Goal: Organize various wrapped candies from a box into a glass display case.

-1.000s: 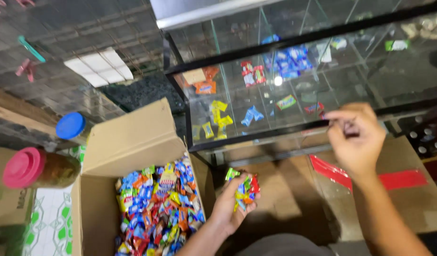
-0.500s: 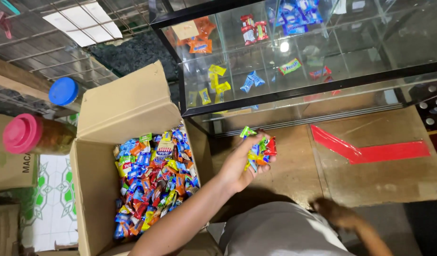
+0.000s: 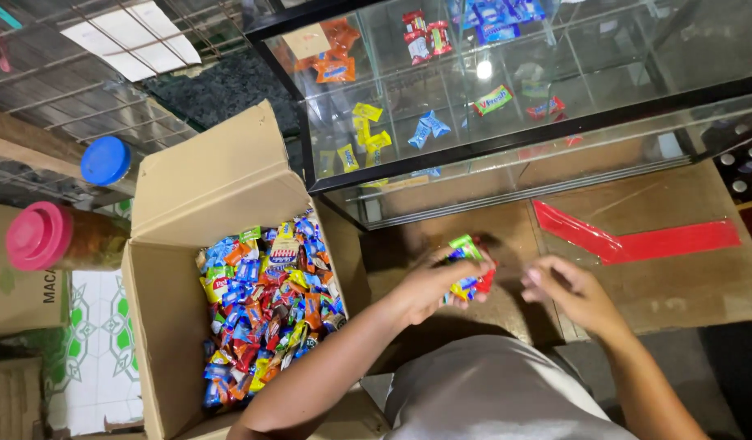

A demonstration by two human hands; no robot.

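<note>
Shop floor, glass case (image 3: 506,98) far side, taped cardboard (image 3: 637,244) below it. Since a moment ago our right hand (image 3: 575,293) has come back in, fingers loosely curled, empty — now just right of the left hand (image 3: 433,285), which cups a fistful of sweets (image 3: 467,273). Open box (image 3: 180,326) of sweets left; two jars (image 3: 46,236) beyond.
</note>
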